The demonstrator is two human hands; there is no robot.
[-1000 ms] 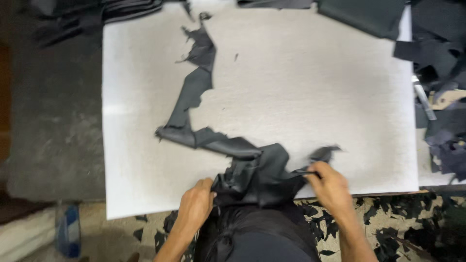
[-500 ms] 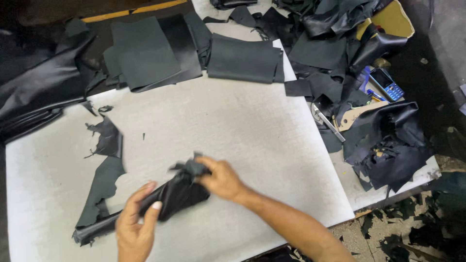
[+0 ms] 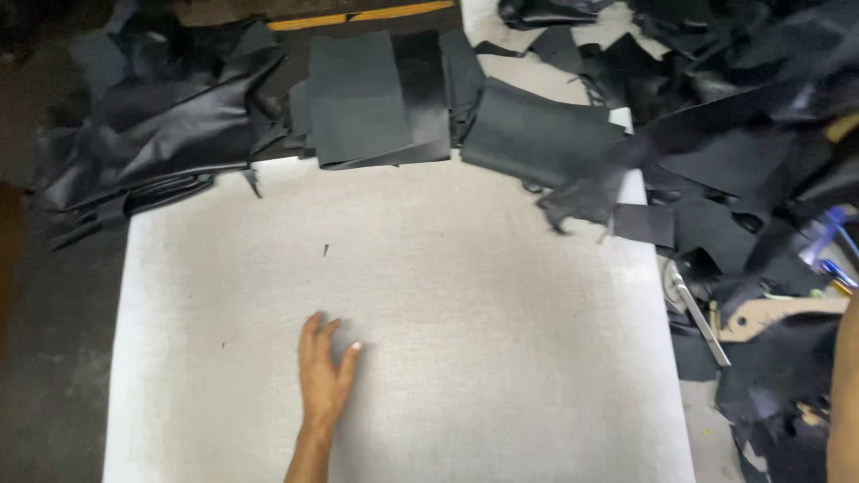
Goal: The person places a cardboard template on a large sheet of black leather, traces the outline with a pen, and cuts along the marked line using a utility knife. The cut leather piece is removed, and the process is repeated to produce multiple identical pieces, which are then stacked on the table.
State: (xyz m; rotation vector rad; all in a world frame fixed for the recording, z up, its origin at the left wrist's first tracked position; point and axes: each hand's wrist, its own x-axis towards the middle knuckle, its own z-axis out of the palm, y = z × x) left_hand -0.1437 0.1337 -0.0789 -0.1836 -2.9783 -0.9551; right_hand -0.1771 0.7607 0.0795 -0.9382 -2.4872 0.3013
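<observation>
My left hand lies flat and empty on the white cutting board, fingers slightly spread, near the board's front left. Of my right arm, only a stretch of forearm shows at the right edge; the hand itself is out of sight. A motion-blurred black leather piece hangs over the board's far right corner, next to the scrap pile. Flat black leather panels and a folded piece lie along the board's far edge.
Crumpled black leather is heaped at the far left. A big pile of black scraps covers the right side, with a metal tool, a beige shaped piece and pens among them.
The long scrap and the bunched leather both hands held are gone from the board. My left hand now rests flat and empty, and my right arm has swung out to the right.
</observation>
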